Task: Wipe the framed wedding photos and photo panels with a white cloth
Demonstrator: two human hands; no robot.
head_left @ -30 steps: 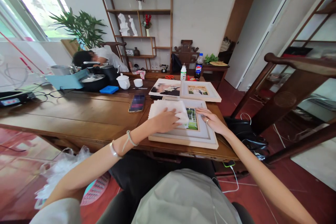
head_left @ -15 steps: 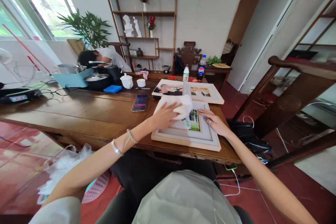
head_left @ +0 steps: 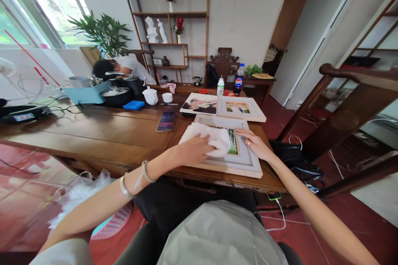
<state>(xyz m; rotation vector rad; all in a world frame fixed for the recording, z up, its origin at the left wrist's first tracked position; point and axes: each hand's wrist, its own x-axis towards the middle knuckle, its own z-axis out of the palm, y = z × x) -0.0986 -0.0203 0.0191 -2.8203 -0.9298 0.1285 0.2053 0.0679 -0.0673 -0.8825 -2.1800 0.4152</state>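
Note:
My left hand [head_left: 195, 149] presses a white fluffy cloth [head_left: 207, 134] onto a picture frame [head_left: 224, 167], its fingers curled over the cloth. The frame lies flat at the table's near edge, with a pale wooden rim and a wide light mat. Part of its green outdoor photo [head_left: 232, 143] shows beside the cloth; the rest is covered. On the frame's right side rests my right hand [head_left: 254, 143], fingers stretched out flat and holding nothing. Just behind lie a second framed picture [head_left: 256, 109] and a photo panel [head_left: 203, 105].
A phone [head_left: 166, 121] lies left of the frame. Farther back stand a cola bottle [head_left: 239, 79], a small white bottle [head_left: 220, 87], a white lidded pot [head_left: 151, 96] and a blue box [head_left: 133, 105]. A wooden chair [head_left: 345, 112] is at the right. Another person [head_left: 132, 66] leans at the far side.
My left hand and the cloth have slid toward me across the frame, uncovering its upper part. My right hand stays in place on the frame.

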